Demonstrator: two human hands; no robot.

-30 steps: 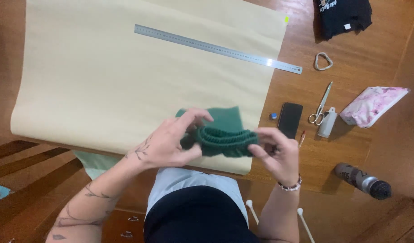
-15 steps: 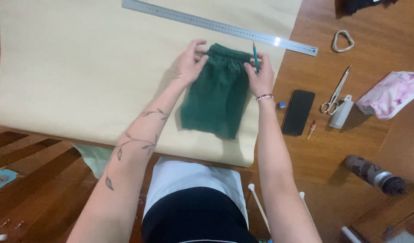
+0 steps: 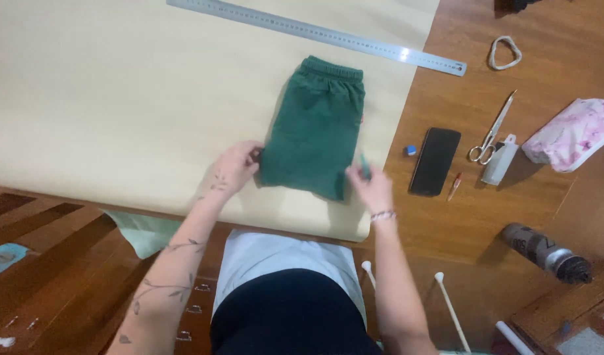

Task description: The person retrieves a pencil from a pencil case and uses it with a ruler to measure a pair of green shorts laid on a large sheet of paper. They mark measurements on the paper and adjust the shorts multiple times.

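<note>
While folded green shorts [image 3: 315, 128] lie on tan paper [image 3: 118, 98], the left hand [image 3: 235, 167] touches their lower corner, fingers loose; the right hand [image 3: 371, 184] pinches a green pencil [image 3: 364, 164] beside the hem.

L hand [image 3: 235, 167] reaching fwd, fingers curled, forearm angling up from lower left. R hand [image 3: 370, 185] lying just right of it, fingers loosely bent, wrist straight, forearm near vertical.
</note>
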